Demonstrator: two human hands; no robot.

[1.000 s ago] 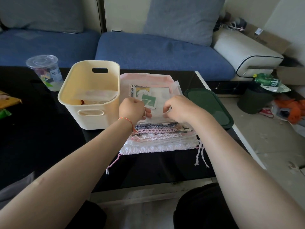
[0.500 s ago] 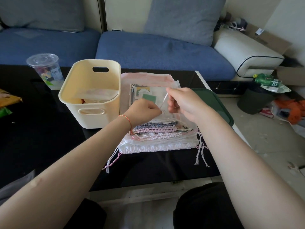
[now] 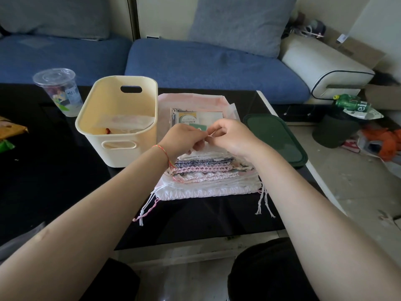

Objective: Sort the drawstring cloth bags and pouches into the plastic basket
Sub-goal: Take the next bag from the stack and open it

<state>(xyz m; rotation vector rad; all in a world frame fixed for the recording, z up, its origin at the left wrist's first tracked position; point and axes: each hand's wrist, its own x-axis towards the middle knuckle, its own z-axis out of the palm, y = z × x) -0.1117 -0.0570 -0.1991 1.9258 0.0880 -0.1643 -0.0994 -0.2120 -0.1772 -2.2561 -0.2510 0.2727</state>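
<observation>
Currently I log both hands meeting over the stack of drawstring bags [image 3: 206,177] on the black table [image 3: 54,181]. Left hand [image 3: 181,139] and right hand [image 3: 233,137] have fingers curled, each pinching a thin pale drawstring [image 3: 211,134] of the top translucent pouch [image 3: 217,149]. Cream plastic basket [image 3: 118,124] stands just left of the stack, with a pale pouch inside. Green lid [image 3: 275,140] lies right of the stack; clear cup [image 3: 58,92] sits left of the basket.

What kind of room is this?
Most likely a living room at home: a blue sofa with grey cushions sits behind a low black table, and a drink cup stands on it.
</observation>
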